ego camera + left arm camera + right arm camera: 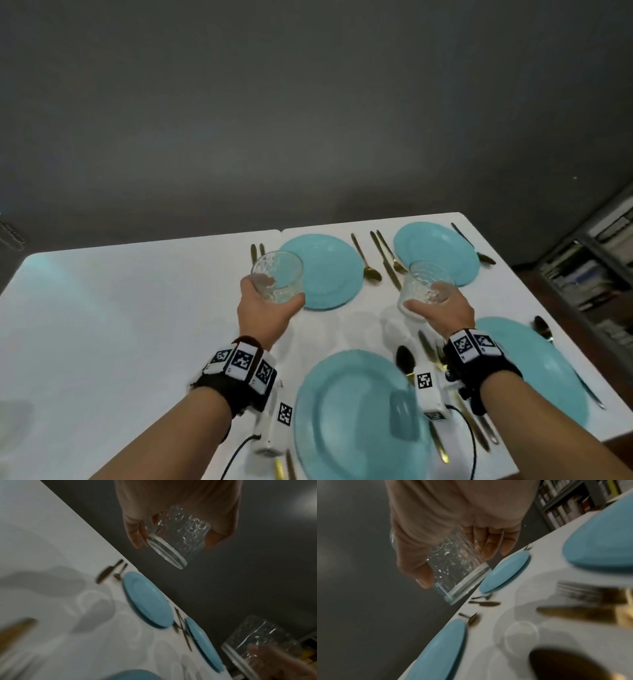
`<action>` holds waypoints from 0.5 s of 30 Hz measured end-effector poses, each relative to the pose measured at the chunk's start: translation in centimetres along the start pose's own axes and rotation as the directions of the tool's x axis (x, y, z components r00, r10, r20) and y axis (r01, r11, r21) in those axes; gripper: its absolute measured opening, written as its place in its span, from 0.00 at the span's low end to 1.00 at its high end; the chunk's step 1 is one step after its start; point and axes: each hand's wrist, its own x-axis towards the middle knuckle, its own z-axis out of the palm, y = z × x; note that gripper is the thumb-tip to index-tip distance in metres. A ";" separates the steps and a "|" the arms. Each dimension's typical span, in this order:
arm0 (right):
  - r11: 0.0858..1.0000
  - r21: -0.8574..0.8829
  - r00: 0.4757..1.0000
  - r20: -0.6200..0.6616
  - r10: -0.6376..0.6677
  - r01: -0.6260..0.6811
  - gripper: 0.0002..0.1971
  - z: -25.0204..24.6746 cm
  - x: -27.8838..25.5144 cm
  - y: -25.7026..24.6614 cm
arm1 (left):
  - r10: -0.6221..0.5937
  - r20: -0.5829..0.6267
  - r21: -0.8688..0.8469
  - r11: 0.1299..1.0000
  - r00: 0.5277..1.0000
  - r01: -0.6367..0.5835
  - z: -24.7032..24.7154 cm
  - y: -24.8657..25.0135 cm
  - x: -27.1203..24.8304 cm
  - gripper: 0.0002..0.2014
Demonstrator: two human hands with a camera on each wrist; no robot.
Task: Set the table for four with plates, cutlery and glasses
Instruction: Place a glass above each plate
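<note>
Glass is the thing to mind: two clear textured tumblers, rigid, breakable and, I judge, light enough for one hand each, though the smooth thick bases could slip. Taking them round the lower wall, thumb on one side and fingers opposite, looks the safest hold, and that is how they are held. The left hand (263,308) wraps the left glass (278,277) low on its body, over the white tabletop (113,308) at the near left edge of the far left plate (325,270). The right hand (442,308) grips the right glass (426,286) the same way, in the air between the two far plates, over a gold knife (386,261) lying beside the far right plate (436,251). Both arms reach forward from the near edge, wrists raised, palms turned inward, the glasses mouth-up and slightly tilted in the wrist views. Four turquoise plates with gold cutlery lie set; no glass stands on the tabletop that I can make out.
</note>
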 end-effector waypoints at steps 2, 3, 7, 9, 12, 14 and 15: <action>0.998 -0.028 0.999 -0.017 0.047 -0.048 0.38 -2.5 3.0 1.2 | 0.020 0.017 0.011 1.000 1.000 -0.020 3.0 1.0 0.2 0.28; 0.997 -0.033 0.997 -0.028 0.072 -0.073 0.38 -3.7 4.4 1.8 | 0.033 0.025 0.012 0.999 0.999 -0.033 4.5 1.5 0.3 0.29; 0.983 -0.066 0.982 -0.090 0.167 -0.173 0.39 -7.8 10.0 4.3 | 0.047 0.068 0.024 0.999 0.997 -0.049 10.2 3.1 0.2 0.30; 0.973 -0.094 0.974 -0.111 0.199 -0.210 0.41 -9.3 12.5 5.5 | 0.049 0.094 0.044 0.998 0.994 -0.053 12.6 3.4 0.0 0.31; 0.963 -0.098 0.962 -0.131 0.238 -0.252 0.43 -10.8 15.7 7.2 | 0.049 0.122 0.066 0.996 0.991 -0.057 15.4 3.7 -0.4 0.31; 0.956 -0.091 0.955 -0.137 0.264 -0.278 0.44 -11.4 17.2 8.0 | 0.042 0.139 0.082 0.995 0.989 -0.054 17.0 4.0 -0.6 0.32; 0.953 -0.092 0.952 -0.135 0.276 -0.289 0.44 -11.5 17.8 8.3 | 0.040 0.145 0.091 0.994 0.989 -0.054 17.6 4.2 -0.7 0.32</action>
